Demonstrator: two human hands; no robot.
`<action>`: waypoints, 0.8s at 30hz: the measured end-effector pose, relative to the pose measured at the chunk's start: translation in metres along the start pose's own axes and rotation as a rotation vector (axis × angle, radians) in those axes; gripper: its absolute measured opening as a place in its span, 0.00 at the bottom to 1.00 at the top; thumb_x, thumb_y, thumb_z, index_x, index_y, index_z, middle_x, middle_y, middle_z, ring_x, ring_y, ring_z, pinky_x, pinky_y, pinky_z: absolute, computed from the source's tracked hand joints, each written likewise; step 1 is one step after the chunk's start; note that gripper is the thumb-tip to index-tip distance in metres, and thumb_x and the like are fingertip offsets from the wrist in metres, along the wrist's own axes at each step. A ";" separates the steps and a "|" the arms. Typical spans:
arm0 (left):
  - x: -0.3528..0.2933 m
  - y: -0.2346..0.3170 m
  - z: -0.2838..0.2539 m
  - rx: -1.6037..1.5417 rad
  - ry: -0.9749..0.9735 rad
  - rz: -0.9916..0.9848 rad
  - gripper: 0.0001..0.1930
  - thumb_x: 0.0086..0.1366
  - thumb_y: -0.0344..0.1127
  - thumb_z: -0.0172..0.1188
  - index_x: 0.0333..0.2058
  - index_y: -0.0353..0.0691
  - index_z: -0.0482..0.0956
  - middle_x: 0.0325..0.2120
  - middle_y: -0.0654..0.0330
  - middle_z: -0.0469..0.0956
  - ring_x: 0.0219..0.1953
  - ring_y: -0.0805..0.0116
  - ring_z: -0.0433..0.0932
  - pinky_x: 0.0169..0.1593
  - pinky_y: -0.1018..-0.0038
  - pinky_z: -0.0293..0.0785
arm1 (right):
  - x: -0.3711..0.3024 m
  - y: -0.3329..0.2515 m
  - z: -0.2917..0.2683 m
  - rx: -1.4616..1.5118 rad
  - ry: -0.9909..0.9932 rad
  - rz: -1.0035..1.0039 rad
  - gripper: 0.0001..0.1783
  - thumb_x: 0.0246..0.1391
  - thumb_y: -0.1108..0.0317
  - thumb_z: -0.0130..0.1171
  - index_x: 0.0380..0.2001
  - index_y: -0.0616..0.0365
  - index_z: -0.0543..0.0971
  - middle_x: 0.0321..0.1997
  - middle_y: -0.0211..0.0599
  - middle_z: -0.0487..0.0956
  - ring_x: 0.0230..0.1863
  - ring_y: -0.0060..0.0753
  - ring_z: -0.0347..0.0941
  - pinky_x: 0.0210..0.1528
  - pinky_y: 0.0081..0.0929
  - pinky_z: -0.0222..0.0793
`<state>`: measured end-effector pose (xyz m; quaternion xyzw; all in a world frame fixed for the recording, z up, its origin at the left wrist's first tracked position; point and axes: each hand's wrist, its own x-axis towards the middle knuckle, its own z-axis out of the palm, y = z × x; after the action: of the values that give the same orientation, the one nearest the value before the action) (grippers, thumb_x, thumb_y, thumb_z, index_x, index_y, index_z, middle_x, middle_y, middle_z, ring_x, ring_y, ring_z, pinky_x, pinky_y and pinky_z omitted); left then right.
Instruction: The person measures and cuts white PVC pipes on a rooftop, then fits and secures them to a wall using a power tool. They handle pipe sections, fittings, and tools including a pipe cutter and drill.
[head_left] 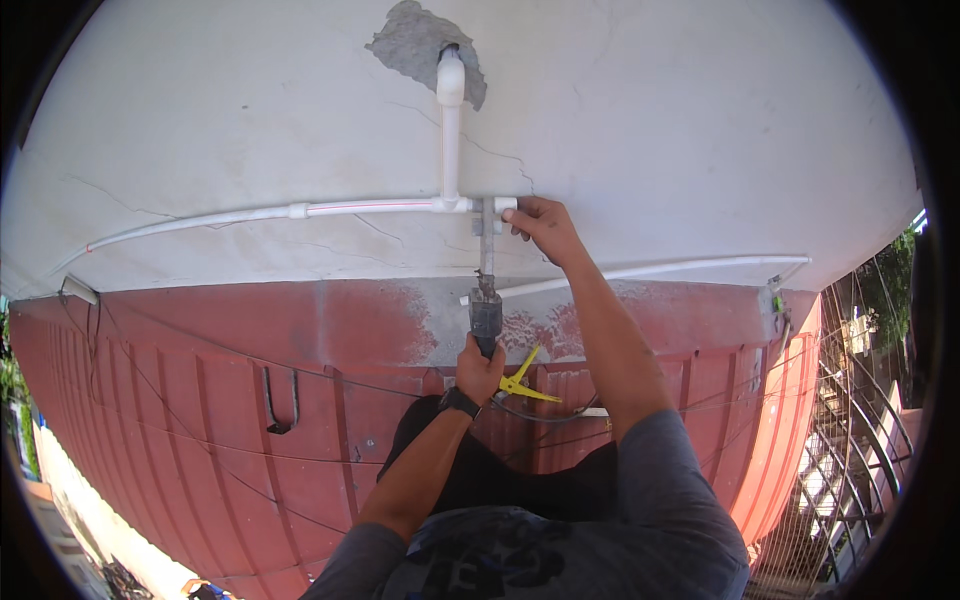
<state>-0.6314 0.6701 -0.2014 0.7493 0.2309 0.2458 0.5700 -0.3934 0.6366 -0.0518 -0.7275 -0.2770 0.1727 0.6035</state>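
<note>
Left hand point(480, 369): from here, fingers wrapped round the handle of the pipe welder point(486, 316), forearm slanting up from below
Right hand point(545, 228): thumb and forefinger pinching a short white pipe piece point(508, 203), arm stretched up, wrist bent leftward
Pipe welder: upright, grey plate point(488, 232) between that piece and the white tee point(450, 203)

The red-striped pipe point(370, 207) is white, the ribbed sheeting point(230, 400) red.

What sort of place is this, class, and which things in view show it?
Probably outdoors, on a building's roof: red ribbed sheeting meets a cracked white wall with white plastic pipework along it, and green foliage shows at the right.
</note>
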 end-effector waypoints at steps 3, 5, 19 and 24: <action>0.002 -0.002 0.001 0.011 -0.013 -0.007 0.17 0.62 0.39 0.63 0.41 0.29 0.73 0.27 0.38 0.81 0.34 0.35 0.82 0.34 0.55 0.76 | 0.008 0.011 -0.006 0.081 -0.014 0.032 0.19 0.57 0.55 0.68 0.32 0.64 0.84 0.23 0.27 0.76 0.24 0.19 0.67 0.28 0.20 0.61; 0.007 -0.002 0.003 0.006 -0.020 -0.003 0.17 0.62 0.38 0.63 0.41 0.29 0.73 0.27 0.38 0.80 0.34 0.35 0.82 0.34 0.55 0.76 | 0.019 0.019 -0.016 0.035 -0.041 0.058 0.19 0.58 0.55 0.67 0.32 0.64 0.84 0.22 0.25 0.73 0.23 0.18 0.65 0.27 0.21 0.60; 0.010 -0.004 0.001 0.060 0.008 0.016 0.17 0.62 0.39 0.63 0.40 0.30 0.73 0.26 0.37 0.80 0.34 0.34 0.82 0.34 0.53 0.77 | 0.025 0.025 -0.006 -0.050 0.039 0.103 0.33 0.60 0.40 0.60 0.25 0.65 0.81 0.20 0.29 0.71 0.24 0.23 0.65 0.29 0.25 0.61; 0.009 -0.002 0.001 0.046 0.008 -0.010 0.17 0.62 0.39 0.63 0.40 0.31 0.73 0.27 0.37 0.80 0.34 0.33 0.81 0.34 0.52 0.77 | 0.022 0.017 -0.009 -0.199 0.076 0.129 0.34 0.59 0.39 0.61 0.23 0.65 0.82 0.19 0.33 0.74 0.25 0.23 0.68 0.30 0.25 0.63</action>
<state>-0.6242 0.6757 -0.2023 0.7600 0.2423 0.2407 0.5530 -0.3676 0.6412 -0.0649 -0.8060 -0.2222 0.1550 0.5262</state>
